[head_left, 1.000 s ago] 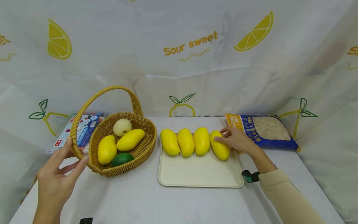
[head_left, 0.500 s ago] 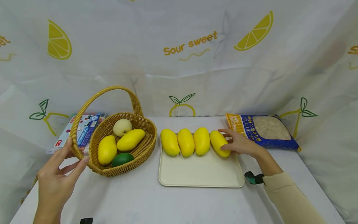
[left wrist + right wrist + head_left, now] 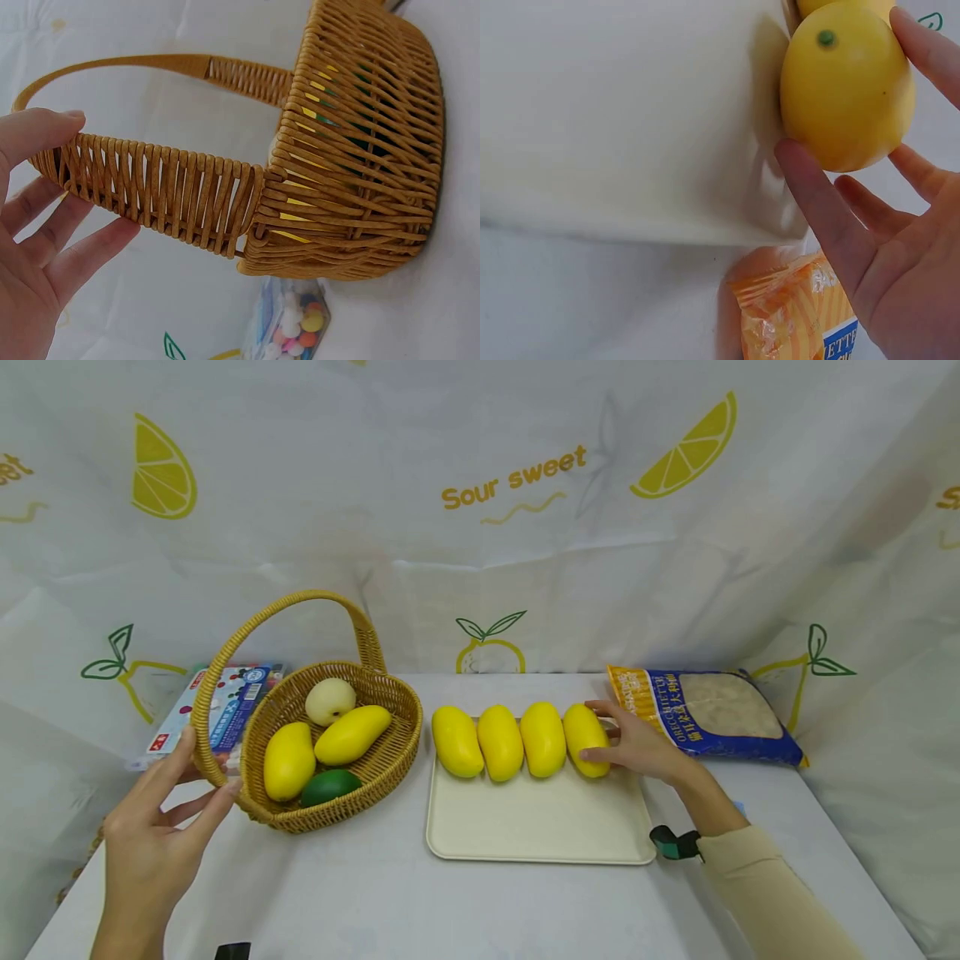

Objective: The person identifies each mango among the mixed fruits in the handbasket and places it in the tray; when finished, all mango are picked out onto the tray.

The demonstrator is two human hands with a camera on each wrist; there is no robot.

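My left hand (image 3: 153, 835) holds the arched handle (image 3: 165, 191) of a wicker basket (image 3: 408, 727), thumb on one side and fingers on the other. Inside the basket lie two yellow mangoes (image 3: 288, 762), a dark green fruit (image 3: 330, 787) and a pale round pear (image 3: 330, 702). On the right, my right hand (image 3: 637, 743) spans the rightmost yellow mango (image 3: 585, 735), its thumb and fingers on opposite sides. This mango stands in a row with other mangoes (image 3: 543, 739) along the back of a cream tray (image 3: 540, 827).
Behind my right hand lies a blue and orange pasta bag (image 3: 720, 710). A colourful package (image 3: 232, 710) with small coloured balls showing is partly hidden by the basket. A printed white curtain (image 3: 480, 560) hangs at the table's back edge. The white tabletop (image 3: 360, 902) extends in front.
The rightmost mango has turned straighter, its near end swinging left and back, in line with the row. My right hand shifted slightly along it. The left hand stays on the basket handle.
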